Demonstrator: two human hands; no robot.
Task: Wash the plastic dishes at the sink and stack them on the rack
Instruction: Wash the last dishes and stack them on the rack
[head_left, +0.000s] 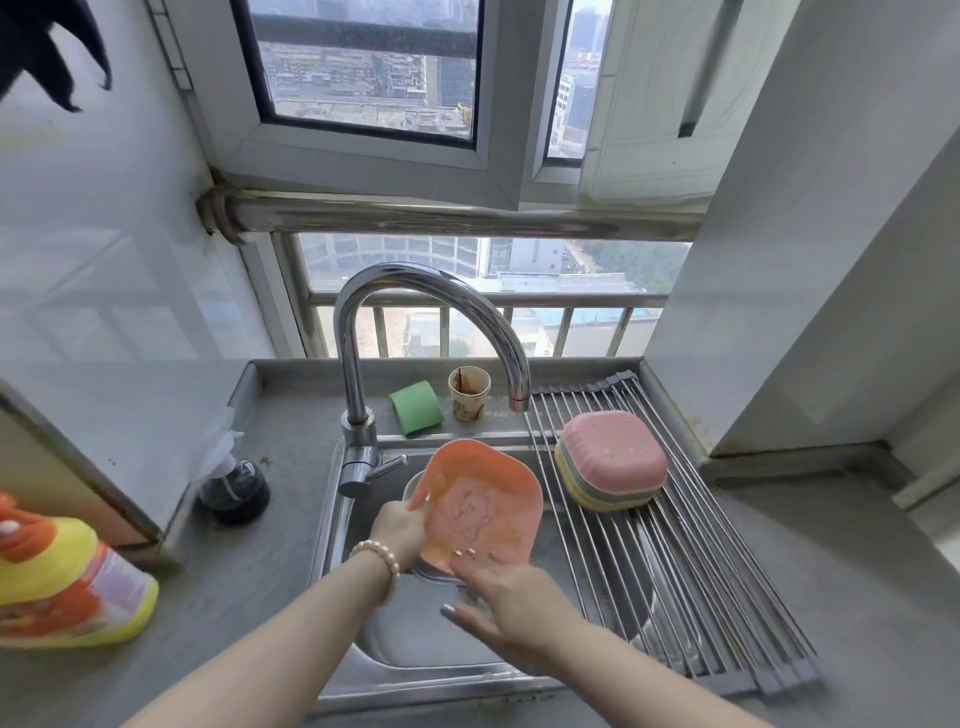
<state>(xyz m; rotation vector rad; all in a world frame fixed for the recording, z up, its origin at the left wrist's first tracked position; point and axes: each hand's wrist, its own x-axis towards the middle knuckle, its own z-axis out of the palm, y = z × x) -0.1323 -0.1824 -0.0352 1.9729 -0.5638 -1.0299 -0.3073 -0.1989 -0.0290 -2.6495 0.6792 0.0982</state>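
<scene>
fingers of the left hand curl round the left rim of the orange plastic plate and grip it. fingers of the right hand lie nearly straight against the plate's lower edge, pressing or rubbing rather than gripping; contact under the rim cannot be confirmed from this angle.

location: the plate is held tilted above the steel sink, inner face toward the camera, below and left of the faucet spout. no water stream is visible.

handling: judged light, rigid and thin-walled. wet plastic is likely slippery. hold at the raised wavy rim with the thumb on one face and the fingers on the other. breakage risk is low; slipping into the basin is the main risk.

destination: a roll-up dish rack spans the right part of the sink. a stack of upturned dishes, pink on top, rests on its far end.

surroundings: grey counter, a green sponge and a stained paper cup behind the basin, a detergent bottle at left, and a window above.
</scene>
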